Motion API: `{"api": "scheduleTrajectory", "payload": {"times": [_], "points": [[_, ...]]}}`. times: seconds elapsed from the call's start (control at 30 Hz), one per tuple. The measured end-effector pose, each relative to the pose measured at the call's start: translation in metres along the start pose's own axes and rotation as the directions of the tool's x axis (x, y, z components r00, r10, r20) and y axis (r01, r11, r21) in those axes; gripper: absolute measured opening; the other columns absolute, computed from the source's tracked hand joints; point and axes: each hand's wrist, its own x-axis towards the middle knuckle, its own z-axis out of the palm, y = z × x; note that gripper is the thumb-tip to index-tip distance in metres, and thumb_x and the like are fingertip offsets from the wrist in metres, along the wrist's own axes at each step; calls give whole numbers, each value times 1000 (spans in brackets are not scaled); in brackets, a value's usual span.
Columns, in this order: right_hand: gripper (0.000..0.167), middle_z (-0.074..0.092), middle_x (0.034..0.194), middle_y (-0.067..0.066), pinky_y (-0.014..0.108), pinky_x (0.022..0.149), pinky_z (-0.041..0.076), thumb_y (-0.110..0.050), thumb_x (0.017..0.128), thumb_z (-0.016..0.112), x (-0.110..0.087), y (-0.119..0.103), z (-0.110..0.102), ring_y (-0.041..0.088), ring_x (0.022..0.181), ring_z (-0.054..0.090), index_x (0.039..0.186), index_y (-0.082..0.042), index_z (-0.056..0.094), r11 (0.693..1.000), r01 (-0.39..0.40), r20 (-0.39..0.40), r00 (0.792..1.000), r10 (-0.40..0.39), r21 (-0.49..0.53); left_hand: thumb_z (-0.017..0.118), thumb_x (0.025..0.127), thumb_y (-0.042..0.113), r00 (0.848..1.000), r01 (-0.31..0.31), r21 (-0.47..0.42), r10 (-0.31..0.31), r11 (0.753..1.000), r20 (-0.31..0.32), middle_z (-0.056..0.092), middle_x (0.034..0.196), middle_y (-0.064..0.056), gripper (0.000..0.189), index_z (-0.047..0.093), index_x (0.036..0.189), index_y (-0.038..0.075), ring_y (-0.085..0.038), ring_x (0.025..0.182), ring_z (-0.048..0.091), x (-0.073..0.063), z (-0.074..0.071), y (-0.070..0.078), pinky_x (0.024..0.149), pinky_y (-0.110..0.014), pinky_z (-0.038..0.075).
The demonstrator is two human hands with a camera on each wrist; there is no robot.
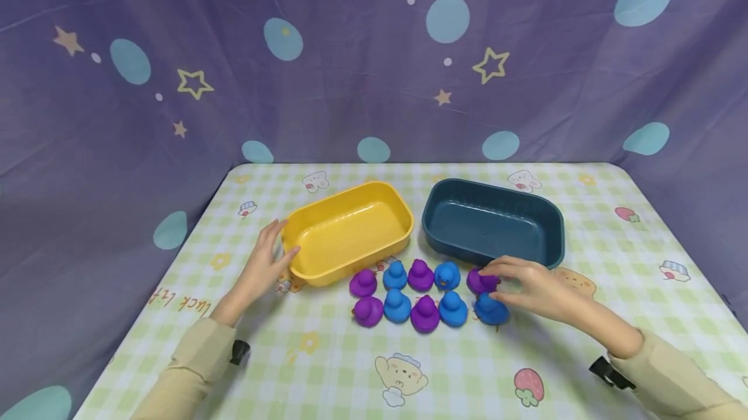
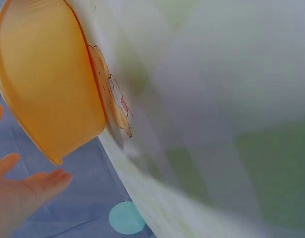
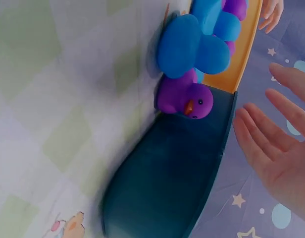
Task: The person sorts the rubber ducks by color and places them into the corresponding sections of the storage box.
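Note:
My left hand (image 1: 265, 264) is at the left end of a yellow plastic basin (image 1: 353, 230), thumb and fingers spread by its rim. In the left wrist view the fingertips look slightly apart from the basin; actual contact cannot be told. Over the right end of two rows of toy ducks hovers my right hand (image 1: 532, 285), with its fingers extended. Nearest to it are a purple duck (image 3: 179, 94) and a blue duck (image 1: 491, 309), both partly covered by the fingers in the head view. The right wrist view shows no duck in that hand.
A dark teal basin (image 1: 491, 222) stands behind the right-hand ducks. Purple and blue ducks alternate, among them a purple duck (image 1: 425, 313) and a blue duck (image 1: 397, 306). A checked cloth (image 1: 327, 374) covers the table; a purple patterned curtain (image 1: 350, 108) hangs behind.

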Motion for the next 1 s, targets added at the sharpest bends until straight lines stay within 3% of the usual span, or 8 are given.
{"api": "scheduleTrajectory", "payload": {"times": [0.17, 0.43, 0.57, 0.77, 1.0], "points": [[28, 61, 96, -2, 28, 65, 50, -12, 72, 72, -1, 1, 4, 16, 82, 59, 99, -7, 65, 997, -15, 61, 998, 11, 70, 53, 88, 30, 999, 46, -106, -47, 993, -5, 21, 137, -26, 63, 25, 137, 1, -43, 119, 32, 0, 2, -2, 96, -49, 32], [29, 62, 96, 1, 28, 67, 51, -16, 75, 70, -3, 5, 8, 16, 82, 59, 101, -7, 64, 993, -70, 183, 982, 51, 98, 54, 88, 27, 987, 159, -240, -155, 958, 37, 23, 138, -24, 61, 27, 137, 3, -42, 117, 38, -2, 3, -3, 88, -42, 43], [28, 62, 93, 1, 26, 65, 51, -13, 74, 70, -4, 8, 11, 12, 79, 59, 100, -6, 64, 992, -74, 202, 978, 52, 104, 55, 88, 23, 979, 205, -308, -198, 929, 55, 26, 138, -21, 57, 30, 135, 4, -39, 114, 43, -2, 3, -5, 82, -36, 47], [27, 63, 93, 0, 25, 65, 50, -10, 72, 71, -5, 10, 14, 10, 80, 59, 99, -7, 65, 992, -64, 208, 977, 40, 108, 57, 87, 20, 971, 238, -385, -231, 892, 66, 35, 132, -21, 56, 33, 133, 1, -36, 111, 47, -3, 2, -6, 83, -26, 46], [24, 63, 90, -1, 24, 64, 51, -8, 72, 71, -4, 11, 18, 7, 80, 58, 96, -6, 66, 986, -25, 208, 978, -10, 162, 57, 87, 22, 965, 261, -390, -251, 883, 77, 37, 131, -22, 57, 33, 134, 1, -36, 112, 46, -5, 0, -7, 84, -24, 45]]}}
